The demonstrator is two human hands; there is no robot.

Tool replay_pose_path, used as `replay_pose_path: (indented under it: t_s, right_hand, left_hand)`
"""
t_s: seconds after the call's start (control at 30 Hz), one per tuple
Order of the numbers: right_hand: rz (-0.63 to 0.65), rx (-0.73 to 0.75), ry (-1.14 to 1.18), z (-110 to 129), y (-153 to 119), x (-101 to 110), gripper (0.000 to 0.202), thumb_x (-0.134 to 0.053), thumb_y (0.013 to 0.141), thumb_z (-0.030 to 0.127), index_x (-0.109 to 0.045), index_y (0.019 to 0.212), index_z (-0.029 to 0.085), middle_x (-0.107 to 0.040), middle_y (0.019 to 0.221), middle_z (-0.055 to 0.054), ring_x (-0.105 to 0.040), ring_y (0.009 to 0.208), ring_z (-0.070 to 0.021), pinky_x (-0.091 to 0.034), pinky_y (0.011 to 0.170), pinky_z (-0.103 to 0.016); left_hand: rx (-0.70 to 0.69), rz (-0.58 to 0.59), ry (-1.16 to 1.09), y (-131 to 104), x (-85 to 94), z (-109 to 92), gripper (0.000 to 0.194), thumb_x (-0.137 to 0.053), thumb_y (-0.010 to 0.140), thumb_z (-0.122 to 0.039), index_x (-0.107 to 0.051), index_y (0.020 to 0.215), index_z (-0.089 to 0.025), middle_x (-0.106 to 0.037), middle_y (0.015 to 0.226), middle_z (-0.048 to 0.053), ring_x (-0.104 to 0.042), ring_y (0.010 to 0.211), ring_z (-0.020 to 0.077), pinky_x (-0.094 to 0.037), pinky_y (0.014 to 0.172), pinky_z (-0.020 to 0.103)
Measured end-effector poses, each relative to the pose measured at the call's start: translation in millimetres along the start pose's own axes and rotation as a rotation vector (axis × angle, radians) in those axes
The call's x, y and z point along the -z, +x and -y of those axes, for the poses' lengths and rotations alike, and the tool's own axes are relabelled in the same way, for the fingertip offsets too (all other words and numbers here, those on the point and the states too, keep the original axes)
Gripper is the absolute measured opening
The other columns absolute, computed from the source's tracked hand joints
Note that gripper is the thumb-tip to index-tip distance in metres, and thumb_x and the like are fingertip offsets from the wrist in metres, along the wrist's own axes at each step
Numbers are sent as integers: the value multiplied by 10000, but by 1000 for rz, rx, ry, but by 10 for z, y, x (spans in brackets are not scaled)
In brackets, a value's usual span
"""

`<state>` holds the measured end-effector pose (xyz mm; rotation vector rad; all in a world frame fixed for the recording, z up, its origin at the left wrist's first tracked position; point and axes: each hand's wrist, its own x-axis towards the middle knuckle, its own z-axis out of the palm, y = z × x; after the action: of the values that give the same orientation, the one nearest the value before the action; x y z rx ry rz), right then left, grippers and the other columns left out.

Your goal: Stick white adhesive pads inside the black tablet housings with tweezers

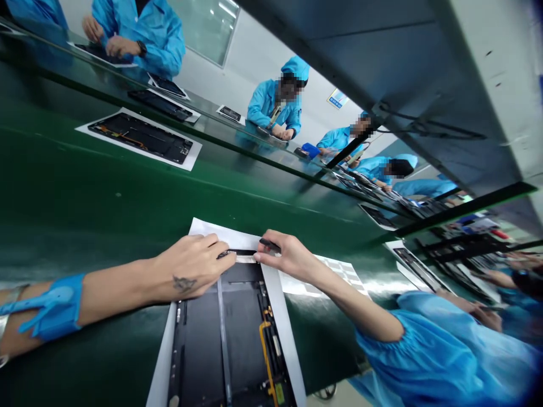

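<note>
An opened black tablet chassis [229, 333] lies on a white sheet [280, 316] on the green belt in front of me. My left hand [193, 271], with a blue wrist strap on the forearm, rests its fingertips on the chassis's far edge. My right hand [284, 254] pinches the same edge from the right and holds a thin black tool [269, 245] between the fingers. A pale strip [244, 258] lies between the two hands along that edge. An orange flex cable [266, 345] runs inside the chassis.
Another open tablet on a white sheet [142, 137] lies further up the green conveyor belt [85, 192]. Several people in blue coats work along the far side at a glass shelf [212, 127] with more tablets. A grey overhead beam [424, 85] crosses the upper right.
</note>
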<state>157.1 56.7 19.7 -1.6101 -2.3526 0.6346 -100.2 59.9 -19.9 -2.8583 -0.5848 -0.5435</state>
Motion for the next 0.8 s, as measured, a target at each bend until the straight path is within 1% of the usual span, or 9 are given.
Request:
replay_pose_path:
  t_s: [0.2, 0.3, 0.43, 0.53, 0.63, 0.73, 0.8]
  right_hand:
    - [-12, -48, 175, 36, 8, -154, 173, -631, 822, 313, -561, 728, 186, -492, 737, 22, -491, 670, -135, -371, 630, -264]
    - [-34, -55, 231, 55, -5, -177, 189, -583, 844, 326, -527, 727, 189, -465, 721, 24, -464, 664, -135, -354, 623, -267]
    - [-63, -75, 330, 50, -42, -157, 235, -529, 888, 367, -470, 735, 199, -441, 695, 31, -427, 642, -129, -335, 605, -261]
    - [-66, -63, 310, 20, -61, -145, 246, -520, 903, 377, -478, 738, 199, -439, 688, 29, -421, 631, -130, -331, 592, -259]
    - [-91, -30, 230, 7, -60, -164, 226, -575, 878, 359, -514, 735, 194, -478, 721, 14, -454, 652, -138, -343, 611, -264]
    - [-97, -2, 164, 26, -49, -203, 151, -621, 845, 285, -555, 747, 190, -509, 763, 3, -483, 682, -144, -355, 644, -269]
    - [-99, 19, 146, 41, -47, -226, 120, -601, 849, 236, -555, 748, 190, -512, 773, 0, -490, 694, -145, -357, 657, -270]
  left_hand:
    - [22, 62, 2, 23, 33, -9, 286, -594, 848, -169, -622, 1132, -169, -625, 1032, 83, -559, 912, 240, -463, 729, 340]
    - [30, 64, -1, 23, 24, -5, 315, -576, 849, -149, -614, 1161, -175, -611, 1043, 85, -547, 916, 241, -456, 734, 345]
    - [21, 73, 4, 21, 12, -6, 350, -579, 825, -117, -609, 1170, -166, -602, 1035, 90, -537, 904, 241, -452, 731, 347]
    - [21, 82, 9, 19, 22, -12, 361, -567, 823, -108, -606, 1177, -166, -599, 1037, 92, -535, 905, 243, -454, 738, 351]
    - [29, 100, 12, 15, 42, -17, 384, -535, 832, -85, -599, 1201, -170, -599, 1049, 94, -537, 922, 247, -459, 745, 356]
    - [34, 112, 17, 13, 58, -20, 416, -527, 830, -65, -590, 1226, -176, -601, 1063, 95, -540, 934, 249, -464, 747, 359]
    - [35, 112, 18, 15, 64, -22, 430, -535, 825, -61, -587, 1234, -185, -599, 1075, 93, -541, 941, 248, -467, 752, 358]
